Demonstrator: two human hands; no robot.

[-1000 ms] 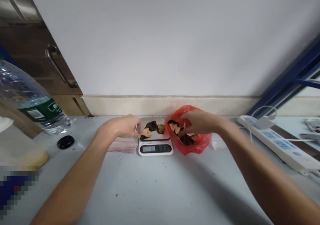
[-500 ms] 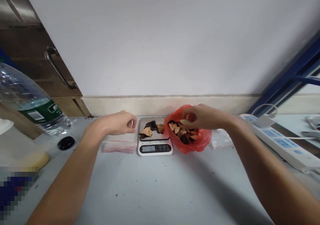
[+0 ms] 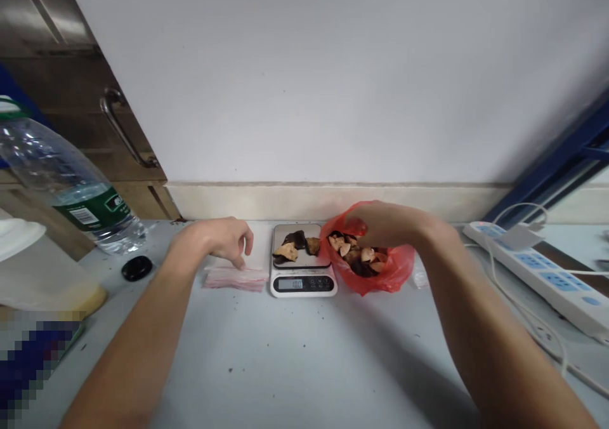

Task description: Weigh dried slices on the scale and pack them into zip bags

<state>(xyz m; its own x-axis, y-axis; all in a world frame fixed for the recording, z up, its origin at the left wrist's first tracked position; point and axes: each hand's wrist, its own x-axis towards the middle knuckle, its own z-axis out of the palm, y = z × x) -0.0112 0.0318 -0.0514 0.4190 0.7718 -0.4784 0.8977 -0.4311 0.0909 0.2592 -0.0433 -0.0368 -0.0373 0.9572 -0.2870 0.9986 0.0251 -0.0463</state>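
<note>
My left hand [image 3: 227, 242] hovers low over a stack of small clear plastic bags with pinkish edges [image 3: 235, 279], its fingers apart and bent downward, a fingertip near or touching the top bag. Beside it stands a white digital kitchen scale [image 3: 303, 285], its display appearing to read 10.0. A few dried slices, dark on one side and tan on the other [image 3: 288, 250], lie on its metal plate. My right hand [image 3: 380, 223] reaches into an open red plastic bag [image 3: 397, 275] full of similar dried pieces [image 3: 354, 254]; its fingertips are largely hidden there.
At left stand a large water bottle [image 3: 98, 210], a black cap [image 3: 136, 268] and a translucent white-lidded container [image 3: 42, 270]. A white power strip [image 3: 542, 277] with cables lies at right. Clear plastic [image 3: 419, 273] shows beside the red bag. A wall [image 3: 323, 99] rises behind.
My left hand has opened its fingers and lowered them toward the small bags. My right hand has gone deeper into the red bag; the pale slice at its fingertips no longer shows. The view shifted slightly.
</note>
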